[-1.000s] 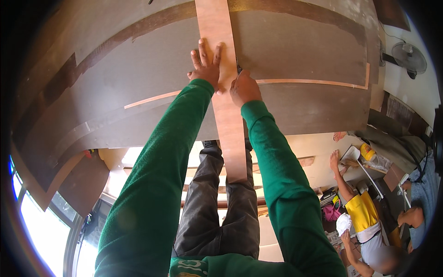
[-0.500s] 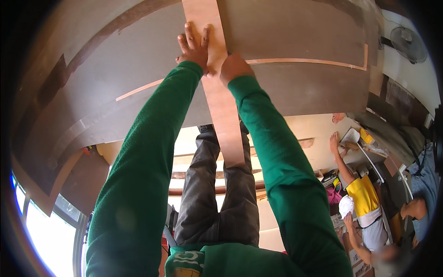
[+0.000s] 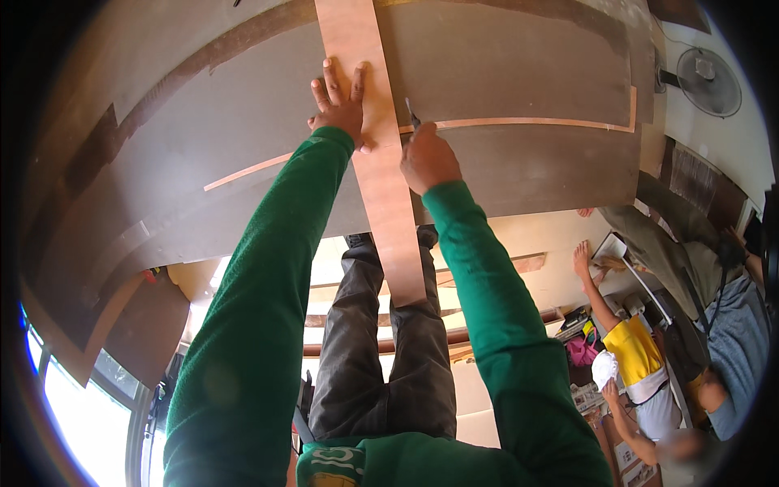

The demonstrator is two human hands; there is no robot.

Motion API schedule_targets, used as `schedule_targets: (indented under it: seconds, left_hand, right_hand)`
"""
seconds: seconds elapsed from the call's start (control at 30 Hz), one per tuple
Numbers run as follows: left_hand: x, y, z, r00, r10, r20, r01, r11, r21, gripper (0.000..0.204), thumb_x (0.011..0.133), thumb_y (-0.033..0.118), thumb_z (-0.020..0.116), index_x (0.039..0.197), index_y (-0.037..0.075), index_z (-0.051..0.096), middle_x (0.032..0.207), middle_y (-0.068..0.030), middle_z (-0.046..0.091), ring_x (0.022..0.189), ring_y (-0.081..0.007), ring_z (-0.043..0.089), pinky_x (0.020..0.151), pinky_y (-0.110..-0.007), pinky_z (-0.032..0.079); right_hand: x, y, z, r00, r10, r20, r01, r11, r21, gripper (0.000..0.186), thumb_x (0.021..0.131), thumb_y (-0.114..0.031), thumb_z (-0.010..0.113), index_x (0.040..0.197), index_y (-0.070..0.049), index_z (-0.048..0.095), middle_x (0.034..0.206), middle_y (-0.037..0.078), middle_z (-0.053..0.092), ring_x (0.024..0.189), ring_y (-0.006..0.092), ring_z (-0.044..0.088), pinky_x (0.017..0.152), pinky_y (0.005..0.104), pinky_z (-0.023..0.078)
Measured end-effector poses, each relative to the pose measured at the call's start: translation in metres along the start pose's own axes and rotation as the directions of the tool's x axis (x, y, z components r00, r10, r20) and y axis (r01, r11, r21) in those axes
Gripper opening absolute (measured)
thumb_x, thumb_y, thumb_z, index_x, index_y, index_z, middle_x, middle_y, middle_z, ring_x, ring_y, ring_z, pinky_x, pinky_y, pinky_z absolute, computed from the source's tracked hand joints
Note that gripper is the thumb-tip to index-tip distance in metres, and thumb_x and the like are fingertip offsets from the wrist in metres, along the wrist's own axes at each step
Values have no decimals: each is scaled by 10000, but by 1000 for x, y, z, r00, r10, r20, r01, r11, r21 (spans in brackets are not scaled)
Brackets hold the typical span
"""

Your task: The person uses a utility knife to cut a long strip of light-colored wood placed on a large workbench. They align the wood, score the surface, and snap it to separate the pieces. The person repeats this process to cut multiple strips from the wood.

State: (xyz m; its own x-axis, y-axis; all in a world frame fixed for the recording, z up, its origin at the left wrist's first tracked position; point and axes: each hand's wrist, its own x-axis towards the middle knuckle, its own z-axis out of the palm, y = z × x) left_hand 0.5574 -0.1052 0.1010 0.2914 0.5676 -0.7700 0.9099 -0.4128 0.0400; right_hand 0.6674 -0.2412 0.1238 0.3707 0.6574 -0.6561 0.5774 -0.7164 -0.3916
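A long reddish-tan strip (image 3: 389, 215) lies across the large dark grey sheet (image 3: 503, 77), and its near end hangs over the sheet's front edge toward my legs. Pressing on the strip's left side is my left hand (image 3: 339, 112), fingers spread flat. My right hand (image 3: 430, 158), just right of the strip, is closed around a small knife (image 3: 412, 112); its thin blade points up and away, clear of the strip. A narrow tan strip (image 3: 527, 122) crosses the sheet on the right, and another narrow tan strip (image 3: 247, 173) shows on the left.
To the right, a person in a yellow and white top (image 3: 637, 349) holds a white cap (image 3: 604, 369). Beside them, another person's blue garment (image 3: 740, 349) shows. A fan (image 3: 708, 81) stands at the far right. A bright window (image 3: 89, 414) is at the lower left.
My right hand has drawn away from the strip's edge, right and a little nearer, bringing the knife blade into sight. My left hand stays spread on the strip; the whole view has shifted slightly.
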Motion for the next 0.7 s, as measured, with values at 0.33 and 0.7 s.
schedule_targets:
  seconds: [0.33,0.7]
  left_hand:
    - [-1,-1,-4,1000,-11,22,11,1000,22,1545,622,395,973,1590,346,-230,1623,-244,-320,1534,-526,22,1031,-603,502]
    - [5,-3,4,999,-2,-43,3,1000,24,1535,623,372,971,1596,351,-216,1625,-257,-309,1528,-543,13,1019,-651,489]
  right_hand:
    - [36,-34,2,995,68,71,-68,998,5,321,925,-127,620,1121,66,455,1025,320,697,989,462,692,876,530,556]
    - [50,-44,-6,994,-88,71,96,990,-105,271,900,-115,634,1091,75,652,1145,300,670,1074,440,663,925,482,542]
